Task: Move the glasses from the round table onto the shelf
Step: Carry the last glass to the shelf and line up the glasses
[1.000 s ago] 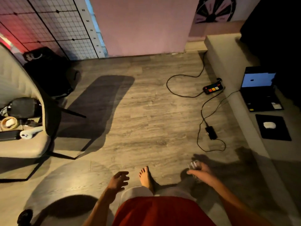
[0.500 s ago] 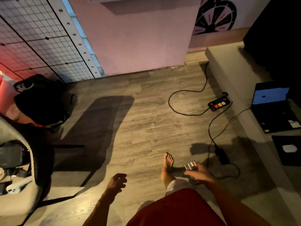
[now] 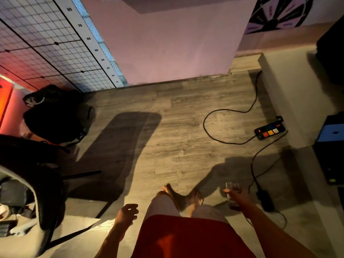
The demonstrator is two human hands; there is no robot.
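The fingers [image 3: 228,191] of the right hand [image 3: 241,197] curl round one glass [image 3: 231,189] and grip it by its side wall, in the lower right of the frame. The glass is roughly upright and is carried above the floor [image 3: 176,138], touching no surface. Whether it holds any liquid cannot be told in this light.

The fingers [image 3: 132,207] of the left hand [image 3: 126,216] hang loosely curled and hold nothing, at lower centre, left of the red garment [image 3: 186,237]. The bare feet [image 3: 186,199] stand on the floor between the two hands.

Status: pick-up of this glass is complete and the carry is in progress. Placement is not yet done. Neither the round table nor a shelf is plainly identifiable in the view, so the count of glasses already moved and of those left cannot be determined. The person faces the pink wall [image 3: 167,45] at the top of the frame.

Surroundings: a black cable [image 3: 215,110] and a power strip [image 3: 270,130] lie on the floor at right, near the carrying hand's side. A laptop [image 3: 332,132] sits at the right edge. A chair [image 3: 40,200] occupies the lower left, with a black bag [image 3: 54,118] above it.
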